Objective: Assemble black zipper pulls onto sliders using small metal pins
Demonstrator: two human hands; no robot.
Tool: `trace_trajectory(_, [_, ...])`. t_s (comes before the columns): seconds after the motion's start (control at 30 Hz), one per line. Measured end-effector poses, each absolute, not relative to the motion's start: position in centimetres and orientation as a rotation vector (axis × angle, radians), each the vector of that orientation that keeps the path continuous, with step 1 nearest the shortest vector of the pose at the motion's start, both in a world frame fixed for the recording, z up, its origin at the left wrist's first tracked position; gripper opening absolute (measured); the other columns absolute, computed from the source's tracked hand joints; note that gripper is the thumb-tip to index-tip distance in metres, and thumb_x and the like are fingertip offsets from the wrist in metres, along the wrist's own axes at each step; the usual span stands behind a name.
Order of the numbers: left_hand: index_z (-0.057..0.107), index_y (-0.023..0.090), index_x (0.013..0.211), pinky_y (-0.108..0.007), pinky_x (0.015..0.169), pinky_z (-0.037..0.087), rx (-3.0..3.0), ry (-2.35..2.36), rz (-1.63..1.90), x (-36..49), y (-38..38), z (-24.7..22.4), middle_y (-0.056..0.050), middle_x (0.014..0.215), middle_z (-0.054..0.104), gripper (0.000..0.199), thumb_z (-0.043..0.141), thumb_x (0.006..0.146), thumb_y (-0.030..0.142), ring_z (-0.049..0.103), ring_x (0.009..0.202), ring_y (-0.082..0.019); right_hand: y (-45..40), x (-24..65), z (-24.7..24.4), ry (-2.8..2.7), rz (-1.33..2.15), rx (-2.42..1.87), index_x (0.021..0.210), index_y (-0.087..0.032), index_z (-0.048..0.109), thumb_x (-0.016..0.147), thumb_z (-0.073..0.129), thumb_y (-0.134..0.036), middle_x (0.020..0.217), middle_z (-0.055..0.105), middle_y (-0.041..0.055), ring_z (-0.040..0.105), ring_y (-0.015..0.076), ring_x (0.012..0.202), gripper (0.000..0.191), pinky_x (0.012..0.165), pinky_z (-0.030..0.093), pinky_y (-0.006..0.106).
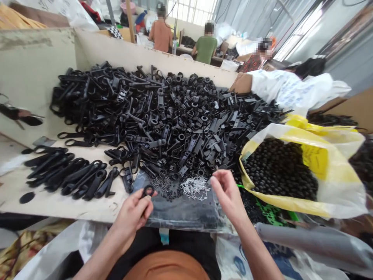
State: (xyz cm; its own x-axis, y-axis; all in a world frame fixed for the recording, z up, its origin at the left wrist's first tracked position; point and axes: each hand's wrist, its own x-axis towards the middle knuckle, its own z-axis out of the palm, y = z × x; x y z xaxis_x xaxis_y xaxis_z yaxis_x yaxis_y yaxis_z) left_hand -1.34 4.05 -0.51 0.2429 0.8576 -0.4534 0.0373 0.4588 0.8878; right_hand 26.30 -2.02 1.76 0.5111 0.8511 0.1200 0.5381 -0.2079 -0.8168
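My left hand is closed on a black part with a round ring at its end, over the front edge of a dark mat. My right hand is raised at the mat's right side, thumb and fingertips pinched together; anything between them is too small to name. Between the hands lie a pile of small silvery pins and a pile of tiny dark pieces. A large heap of black plastic parts fills the table behind them.
Assembled-looking black handles lie in a row at the left. A yellow-and-white bag of round black pieces stands at the right, by a green tray and a grey pipe. Low boards edge the table. Three people sit beyond.
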Motion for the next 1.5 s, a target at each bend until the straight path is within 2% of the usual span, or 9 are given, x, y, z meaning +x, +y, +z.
trace_trajectory(0.1, [0.066,0.014,0.098,-0.015,0.042,0.023,0.582,1.091,0.774,-0.4,3.9,0.1,0.008,0.059,0.05,0.039,0.077,0.076,0.044,0.023,0.04,-0.001,0.9,28.8,1.5,-0.977,0.233,-1.959,0.083,-0.021,0.055,0.09,0.054,-0.058,0.069,0.058,-0.0016,0.053,0.0158,0.063,0.038,0.062,0.045,0.028])
trace_trajectory(0.27, [0.071,0.014,0.104,-0.018,0.054,0.04,0.525,1.097,0.881,-0.1,3.3,0.7,0.002,0.069,0.062,0.045,0.085,0.071,0.04,0.047,0.055,-0.007,4.1,30.3,1.7,-0.97,0.161,-2.053,0.085,-0.02,0.066,0.085,0.058,-0.051,0.077,0.069,0.0042,0.061,0.0199,0.071,0.032,0.072,0.045,0.032])
trace_trajectory(0.4, [0.071,0.015,0.112,-0.022,0.064,0.045,0.588,1.068,0.82,0.2,3.0,0.7,-0.003,0.079,0.07,0.046,0.083,0.074,0.039,0.056,0.068,-0.013,6.1,30.5,2.2,-0.95,0.202,-2.146,0.06,-0.022,0.062,0.073,0.074,-0.046,0.057,0.062,0.0023,0.062,0.0232,0.069,0.03,0.071,0.042,0.033])
trace_trajectory(0.53, [0.07,0.011,0.115,-0.026,0.072,0.047,0.422,0.895,0.757,0.3,3.0,1.0,-0.007,0.086,0.072,0.04,0.073,0.079,0.029,0.061,0.072,-0.015,7.0,30.6,2.2,-0.843,0.299,-2.123,0.065,-0.021,0.065,0.066,0.08,-0.046,0.062,0.064,0.0032,0.061,0.0225,0.07,0.029,0.066,0.042,0.032])
trace_trajectory(0.77, [0.07,0.007,0.105,-0.028,0.069,0.045,0.212,0.792,0.737,-0.1,3.0,1.0,-0.014,0.089,0.074,0.031,0.06,0.08,0.023,0.064,0.07,-0.018,3.8,25.7,1.8,-0.78,0.872,-1.814,0.077,-0.018,0.065,0.055,0.077,-0.073,0.052,0.049,-0.0066,0.025,0.0051,0.038,0.061,0.037,0.021,0.023])
trace_trajectory(1.0, [0.07,0.014,0.093,-0.027,0.065,0.042,0.234,0.763,0.696,0.0,2.3,0.7,-0.007,0.08,0.071,0.018,0.066,0.084,0.029,0.06,0.066,-0.015,-0.7,16.9,0.8,-1.428,0.73,-1.386,0.091,-0.022,0.075,0.088,0.067,-0.028,0.086,0.076,0.005,0.067,0.0151,0.066,0.01,0.057,0.054,0.025])
trace_trajectory(1.13, [0.072,0.016,0.091,-0.025,0.069,0.045,0.212,0.827,0.769,0.0,1.8,1.2,-0.004,0.091,0.071,0.021,0.08,0.076,0.029,0.061,0.077,-0.015,-0.9,15.6,0.0,-1.701,0.605,-1.154,0.097,-0.024,0.075,0.093,0.056,-0.011,0.11,0.078,0.007,0.075,0.0186,0.097,0.023,0.083,0.061,0.03])
trace_trajectory(1.3, [0.069,0.018,0.104,-0.024,0.079,0.048,0.322,0.895,0.951,0.3,1.7,1.6,-0.003,0.096,0.07,0.041,0.088,0.068,0.024,0.062,0.084,-0.014,-2.0,15.4,-0.5,-1.715,0.469,-1.258,0.106,-0.025,0.078,0.093,0.059,-0.012,0.115,0.064,0.0097,0.063,0.0107,0.066,0.026,0.062,0.058,0.026])
trace_trajectory(1.5, [0.057,0.022,0.11,-0.025,0.08,0.048,0.439,1.004,1.138,1.6,1.8,1.4,0.001,0.086,0.07,0.045,0.084,0.075,0.032,0.063,0.084,-0.013,-3.7,15.2,-1.2,-1.82,0.292,-1.332,0.132,-0.023,0.068,0.096,0.064,-0.019,0.106,0.068,0.0098,0.072,0.0162,0.081,0.036,0.067,0.06,0.024])
